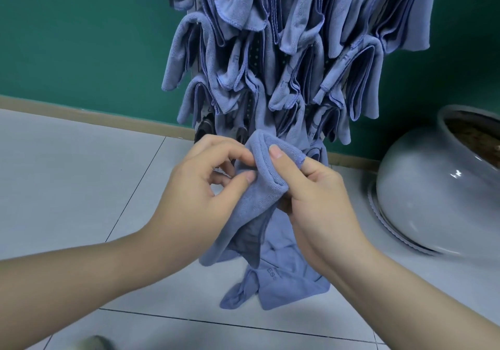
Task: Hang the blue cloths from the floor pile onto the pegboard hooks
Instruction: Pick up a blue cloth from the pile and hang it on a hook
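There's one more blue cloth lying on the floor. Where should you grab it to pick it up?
Take the floor cloth by its twisted corner at the lower left, coming from above. That bunched part stands up off the tiles, so fingers can pinch it, while the rest lies flat. Both the left hand and right hand are busy holding the folded cloth.

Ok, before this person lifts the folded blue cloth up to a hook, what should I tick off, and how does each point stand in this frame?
1. Both hands hold the folded blue microfibre cloth: ok, left hand and right hand pinch its folded edge.
2. Cloth folded double: ok.
3. Free hook on the pegboard rack: cannot tell, the hanging blue cloths cover it.
4. Held cloth clear of the crumpled blue cloth on the floor: cannot tell, they overlap in view.
5. Round white ceramic pot out of the way: ok, it stands to the right.
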{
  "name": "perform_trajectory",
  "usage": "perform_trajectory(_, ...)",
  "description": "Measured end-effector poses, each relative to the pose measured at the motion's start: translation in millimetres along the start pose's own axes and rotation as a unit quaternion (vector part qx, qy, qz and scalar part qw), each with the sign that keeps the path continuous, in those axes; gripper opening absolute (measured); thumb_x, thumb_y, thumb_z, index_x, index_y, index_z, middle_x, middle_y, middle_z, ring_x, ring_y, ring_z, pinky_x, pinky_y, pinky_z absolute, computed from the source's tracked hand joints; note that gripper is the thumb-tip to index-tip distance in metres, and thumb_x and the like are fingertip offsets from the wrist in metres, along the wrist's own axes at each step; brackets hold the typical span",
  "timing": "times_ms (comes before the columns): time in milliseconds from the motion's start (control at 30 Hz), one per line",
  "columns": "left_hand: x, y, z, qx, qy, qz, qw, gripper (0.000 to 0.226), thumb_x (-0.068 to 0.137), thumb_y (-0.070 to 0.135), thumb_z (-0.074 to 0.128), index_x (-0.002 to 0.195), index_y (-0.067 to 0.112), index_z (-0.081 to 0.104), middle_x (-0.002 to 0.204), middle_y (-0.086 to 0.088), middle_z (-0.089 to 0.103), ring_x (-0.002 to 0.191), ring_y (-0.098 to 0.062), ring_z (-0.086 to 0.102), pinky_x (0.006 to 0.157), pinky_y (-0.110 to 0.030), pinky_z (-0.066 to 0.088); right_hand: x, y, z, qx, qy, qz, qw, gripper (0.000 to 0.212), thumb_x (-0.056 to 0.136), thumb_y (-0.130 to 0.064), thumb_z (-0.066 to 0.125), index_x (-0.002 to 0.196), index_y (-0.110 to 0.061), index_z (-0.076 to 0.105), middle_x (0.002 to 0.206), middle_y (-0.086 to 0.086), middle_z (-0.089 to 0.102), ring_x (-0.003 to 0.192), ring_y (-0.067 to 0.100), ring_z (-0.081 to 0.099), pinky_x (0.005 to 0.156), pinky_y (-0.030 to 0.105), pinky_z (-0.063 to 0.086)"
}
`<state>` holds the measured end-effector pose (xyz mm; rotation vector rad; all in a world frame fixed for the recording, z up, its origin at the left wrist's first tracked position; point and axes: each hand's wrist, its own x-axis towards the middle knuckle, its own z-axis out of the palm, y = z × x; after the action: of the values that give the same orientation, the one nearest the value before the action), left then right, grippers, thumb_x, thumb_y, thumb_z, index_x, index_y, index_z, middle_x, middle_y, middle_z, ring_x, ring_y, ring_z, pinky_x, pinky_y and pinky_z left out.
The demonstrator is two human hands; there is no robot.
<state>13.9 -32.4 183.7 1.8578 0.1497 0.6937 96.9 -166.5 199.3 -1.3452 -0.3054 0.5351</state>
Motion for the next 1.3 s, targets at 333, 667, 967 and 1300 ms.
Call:
perform_trajectory(333,13,7,-12,0.133,-0.018,0.100,0.986,0.026,0.082,0.020,0.074,0.103,0.026,0.060,0.107,0.004,0.050,0.087,-0.016,0.055,0.073,-0.021,0.046,-2,1,-1,-0.017,-0.028,0.002,0.999,0.029,0.103,-0.029,0.060,0.110,-0.007,0.078,0.106,0.019,0.077,0.107,0.037,0.073,0.100,0.054,0.056)
perform_trajectory(667,25,2,-27,0.265,-0.082,0.227,0.933,0.024,0.093,0.033,0.064,0.107,0.016,0.073,0.098,0.002,0.048,0.087,-0.015,0.049,0.080,-0.024,0.042,-2,6,-2,-0.047,-0.037,0.001,0.998,0.032,0.106,-0.031,0.055,0.109,-0.009,0.077,0.105,0.020,0.077,0.106,0.039,0.072,0.100,0.056,0.056)
perform_trajectory(967,22,6,-30,0.192,-0.066,0.183,0.962,0.010,0.094,0.021,0.068,0.088,0.013,0.065,0.086,0.006,0.046,0.080,-0.009,0.047,0.072,-0.020,0.039,1,0,-2,-0.076,-0.068,-0.039,0.994,0.038,0.107,-0.035,0.050,0.113,-0.009,0.076,0.109,0.021,0.076,0.110,0.041,0.070,0.099,0.053,0.053)
perform_trajectory(1300,17,14,-25,0.167,0.013,0.162,0.972,0.015,0.093,0.023,0.067,0.083,0.015,0.059,0.080,0.009,0.046,0.076,-0.011,0.048,0.068,-0.018,0.037,-7,-1,8,-0.081,-0.135,-0.051,0.986,0.047,0.100,-0.051,0.051,0.120,-0.016,0.074,0.112,0.012,0.077,0.113,0.024,0.071,0.101,0.047,0.055)
